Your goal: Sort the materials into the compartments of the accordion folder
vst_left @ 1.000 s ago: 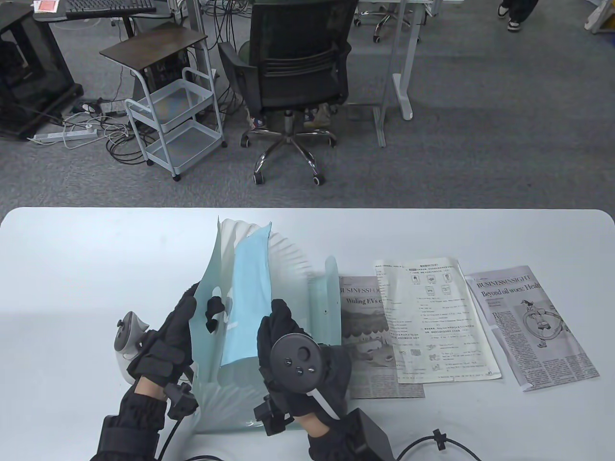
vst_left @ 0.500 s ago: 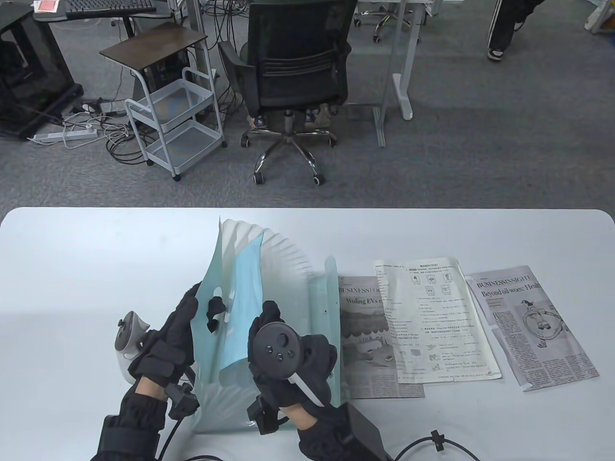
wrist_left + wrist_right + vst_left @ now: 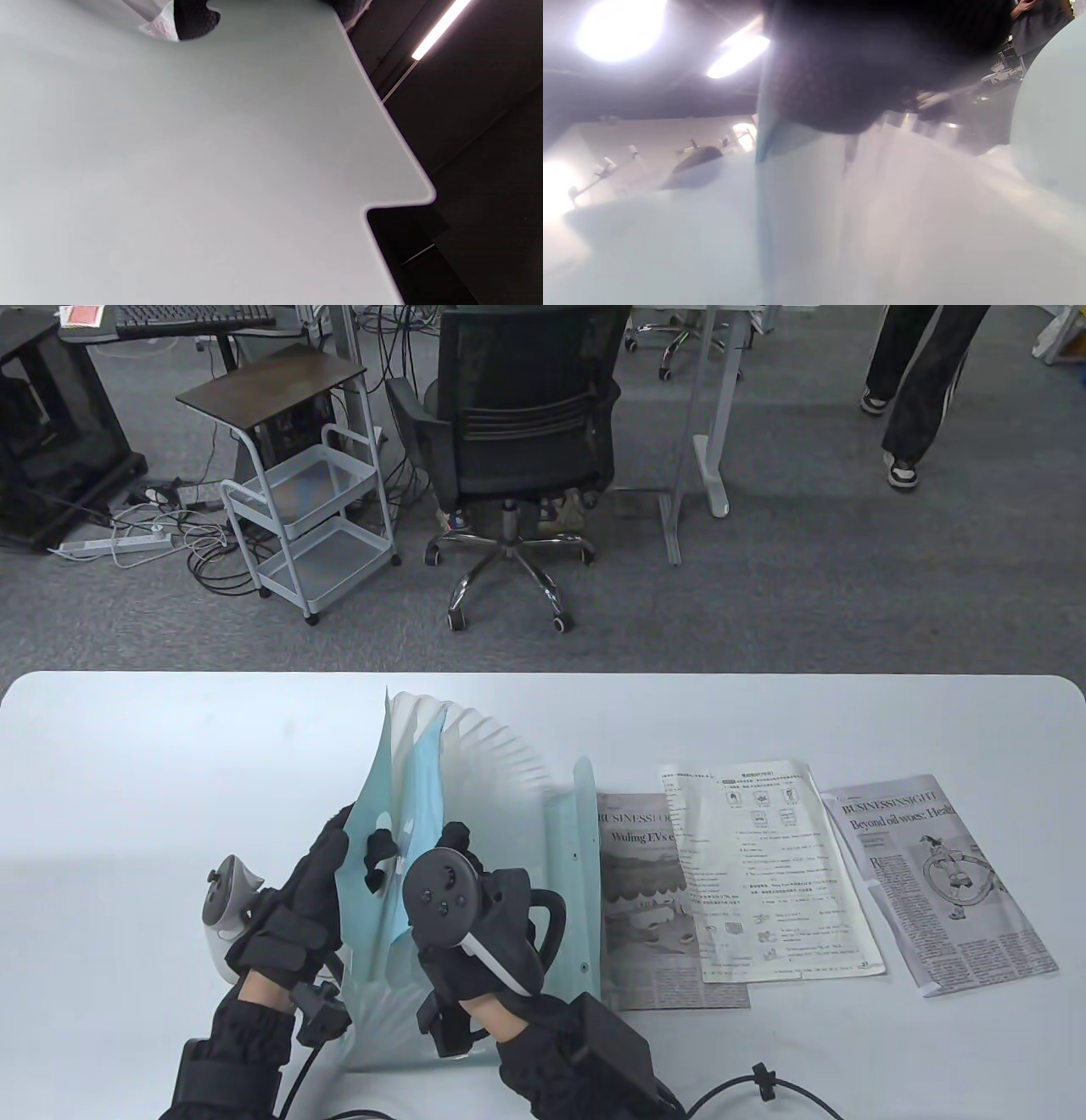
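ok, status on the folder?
Left hand grips folder's front flap. Right hand feeding blue sheet into a front pocket. Three papers wait.

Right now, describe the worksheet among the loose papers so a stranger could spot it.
On the white table, right of the fanned accordion folder, three papers lie in a row. The worksheet is the middle one: plain white with small line drawings, between two grey newspaper clippings.

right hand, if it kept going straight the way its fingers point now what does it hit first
The right hand points away from the person into the accordion folder. Straight on, it would likely meet the blue sheet and the white pleated dividers just beyond its fingertips; depth there is unclear.
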